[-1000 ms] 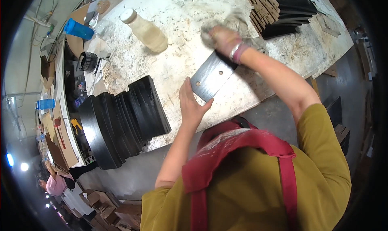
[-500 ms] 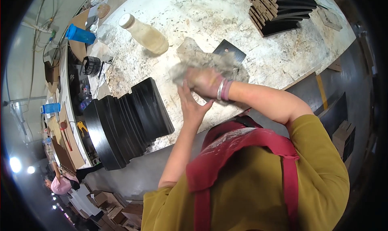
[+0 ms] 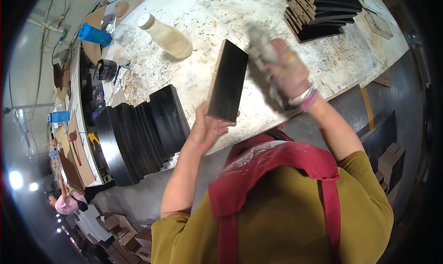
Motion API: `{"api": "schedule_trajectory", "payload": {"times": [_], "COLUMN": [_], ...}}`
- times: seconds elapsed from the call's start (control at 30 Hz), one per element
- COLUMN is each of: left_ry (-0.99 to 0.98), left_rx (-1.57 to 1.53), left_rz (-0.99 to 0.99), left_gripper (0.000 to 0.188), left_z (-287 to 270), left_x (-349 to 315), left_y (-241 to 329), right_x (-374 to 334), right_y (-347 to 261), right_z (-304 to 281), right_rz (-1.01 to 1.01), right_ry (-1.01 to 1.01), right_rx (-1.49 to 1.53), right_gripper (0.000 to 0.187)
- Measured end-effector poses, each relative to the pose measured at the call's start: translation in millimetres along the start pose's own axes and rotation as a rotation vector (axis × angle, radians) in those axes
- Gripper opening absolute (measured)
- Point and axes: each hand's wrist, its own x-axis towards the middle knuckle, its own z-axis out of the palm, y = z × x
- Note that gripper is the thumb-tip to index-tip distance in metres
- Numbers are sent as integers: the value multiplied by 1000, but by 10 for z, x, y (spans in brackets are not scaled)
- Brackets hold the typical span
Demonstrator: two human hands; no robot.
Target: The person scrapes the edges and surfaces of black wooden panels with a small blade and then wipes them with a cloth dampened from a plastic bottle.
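The table spreads beneath the left hand and right hand, a black stack crowding the left one's outer side, a second stack beyond the right. The left grips the tilted board by its near end, a bottle ahead; the right, blurred, seems closed on a rag.

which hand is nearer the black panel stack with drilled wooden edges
Right: the right hand, with a rag, is below-left of the stack; the left hand, holding a single black panel, is farther lower left.
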Motion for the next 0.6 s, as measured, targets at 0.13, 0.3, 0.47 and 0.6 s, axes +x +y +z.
{"api": "schedule_trajectory", "payload": {"times": [0.13, 0.3, 0.47, 0.6], "left_ry": [282, -186, -36, 214], "left_rx": [-418, -793, -533, -306], "left_rz": [-54, -63, 94, 174], "left_gripper": [72, 81, 82, 45], "left_z": [312, -18, -3, -264], "left_x": [104, 170, 45, -90], "left_y": [-108, -707, -618, -853], "right_x": [-359, 421, 531, 259], "right_y": [-432, 182, 1504, 1334], "right_z": [778, 724, 677, 663], "right_rz": [-534, 359, 369, 448], "right_ry": [-402, -563, -143, -189], "right_rx": [76, -47, 34, 97], "right_gripper": [37, 26, 49, 60]}}
